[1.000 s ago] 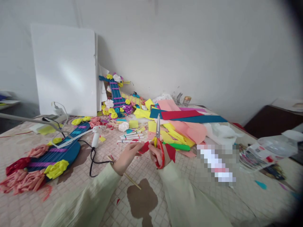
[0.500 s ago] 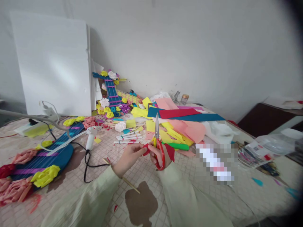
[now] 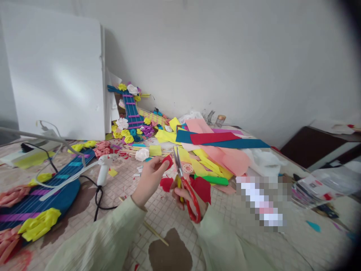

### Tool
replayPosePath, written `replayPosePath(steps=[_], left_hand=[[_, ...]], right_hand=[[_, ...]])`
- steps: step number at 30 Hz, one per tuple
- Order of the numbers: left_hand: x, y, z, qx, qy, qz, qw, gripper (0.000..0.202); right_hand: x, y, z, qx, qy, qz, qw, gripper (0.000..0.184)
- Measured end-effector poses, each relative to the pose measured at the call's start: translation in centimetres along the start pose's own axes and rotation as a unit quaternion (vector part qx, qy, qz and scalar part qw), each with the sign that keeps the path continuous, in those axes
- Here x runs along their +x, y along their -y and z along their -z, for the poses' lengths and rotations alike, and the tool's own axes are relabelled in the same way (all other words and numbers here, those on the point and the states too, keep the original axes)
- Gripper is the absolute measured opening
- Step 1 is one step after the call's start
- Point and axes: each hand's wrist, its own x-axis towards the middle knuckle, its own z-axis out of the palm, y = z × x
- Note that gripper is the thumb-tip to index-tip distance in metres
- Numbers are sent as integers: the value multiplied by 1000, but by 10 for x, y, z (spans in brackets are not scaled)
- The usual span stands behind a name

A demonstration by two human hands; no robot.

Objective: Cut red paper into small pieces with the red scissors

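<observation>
My left hand [image 3: 150, 177] is closed, pinching a small piece of red crepe paper [image 3: 167, 161] between thumb and fingers. Lower and to its right, my right hand [image 3: 180, 196] is wrapped round scissors [image 3: 192, 199] with red and yellow handles. Their blades point away from me and tilt left, with a narrow gap between the tips. A larger red paper piece [image 3: 203, 188] shows beyond the right hand, partly covered by it. Between the hands is another small red scrap [image 3: 166, 184]; I cannot tell whether it is held or lying on the table.
Crepe paper strips [image 3: 214, 140] in several colours are piled beyond my hands. A white glue gun [image 3: 103, 174] stands left, next to a blue guitar-shaped piece [image 3: 63, 194] with paper flowers. A wooden stick [image 3: 156, 234] lies near my sleeves. Clear plastic packaging [image 3: 324, 180] lies right.
My left hand has moved up, apart from the right, with the small red paper. My right hand has come lower and the scissors now tilt left. The whole view has shifted slightly.
</observation>
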Motion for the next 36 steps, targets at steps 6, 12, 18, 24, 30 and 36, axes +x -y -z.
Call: replayPosePath(steps=[6,12,18,24,30,36], left_hand=[[6,4,4,-17,8,18,1000,22],[7,5,4,-35,18,33,999,23],[10,8,6,-46,24,38,998,21],[9,3,6,-50,27,35,998,22],[9,3,7,-12,32,27,999,23],[8,2,6,24,93,32,995,26]], right_hand=[[-2,-9,4,-14,24,-18,999,31],[0,-6,6,-33,39,-46,998,23],[1,-4,1,-40,44,-68,996,20],[-1,-1,4,-29,17,-51,998,23],[-1,-2,9,-6,-20,-28,999,27],[4,-7,14,25,-51,-12,998,26]])
